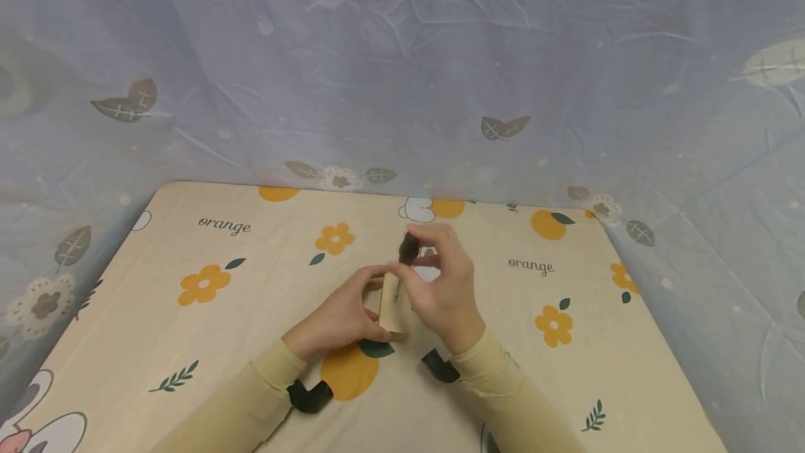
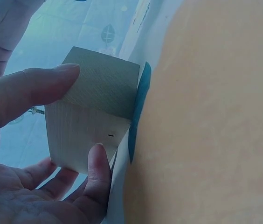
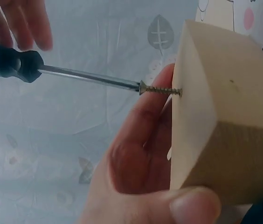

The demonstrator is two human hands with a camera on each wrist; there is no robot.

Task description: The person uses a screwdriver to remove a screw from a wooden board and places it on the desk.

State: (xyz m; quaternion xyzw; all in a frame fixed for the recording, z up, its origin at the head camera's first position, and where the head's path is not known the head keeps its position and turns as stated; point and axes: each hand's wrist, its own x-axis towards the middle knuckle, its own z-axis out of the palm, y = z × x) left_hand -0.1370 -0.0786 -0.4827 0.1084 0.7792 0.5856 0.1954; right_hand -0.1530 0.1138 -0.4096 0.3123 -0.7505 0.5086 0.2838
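My left hand point(image 1: 339, 314) grips a pale wooden block point(image 1: 391, 317) between thumb and fingers, steadying it on the table. In the right wrist view a screw point(image 3: 162, 90) stands partly sunk in the block's face, most of its thread showing. The tip of a screwdriver point(image 3: 92, 77) meets the screw head, roughly in line with it. My right hand point(image 1: 448, 291) holds the dark screwdriver handle from above with thumb and fingertips. From the left wrist, the thumb point(image 2: 33, 88) lies along one block side, and a small dark slot marks another side.
A cream tablecloth point(image 1: 264, 327) printed with oranges and flowers covers the table. Black wrist straps or mounts point(image 1: 309, 396) sit at both sleeves. Behind and beside the table hangs a pale blue-grey leaf-patterned cloth point(image 1: 402, 89).
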